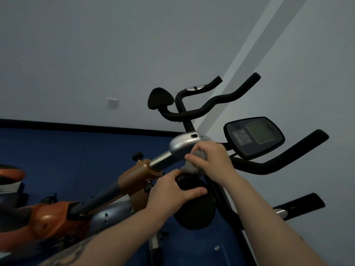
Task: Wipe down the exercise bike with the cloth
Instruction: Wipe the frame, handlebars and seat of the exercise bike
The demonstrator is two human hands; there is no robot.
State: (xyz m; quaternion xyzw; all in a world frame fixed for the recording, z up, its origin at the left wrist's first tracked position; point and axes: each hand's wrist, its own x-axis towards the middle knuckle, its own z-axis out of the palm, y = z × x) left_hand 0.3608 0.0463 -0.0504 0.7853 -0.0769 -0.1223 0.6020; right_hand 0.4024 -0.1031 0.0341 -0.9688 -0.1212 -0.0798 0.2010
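Forearms nearest the lens, both reaching up and forward into the bike.
Right hand (209,160): fingers curled round a bunched grey cloth (194,166), pressing it against the underside of the silver housing (182,144) at the top of the steering post. Cloth mostly hidden under the fingers; only a crumpled wad showing.
Left hand (172,191): thumb and fingers wrapped on the black padded rest (194,208) just below the cloth, apparently steadying.
Exercise bike (134,177): tilted across view, orange clamp and body to the left, chrome post rising into the silver housing, black handlebars (221,102) above, display console (255,137) right of the cloth hand, a second padded rest farther up.
Beyond: pale wall with a socket (112,102), dark skirting, blue floor.

Handling, as judged:
- Cloth soft, light, limp; best kept balled in the palm so no loose corner snags on the knob or cables.
- Housing and post smooth, hard, likely slippery under the cloth; firm pressure tolerated.
- Console screen probably more delicate; lighter touch there.
- Foam grips and pads yielding, likely to drag on the cloth.
- Bike heavy and stiff; padded rest or bars a fair bracing hold.

Step in hand: wiping around the post head; most of the frame seemingly not yet done.
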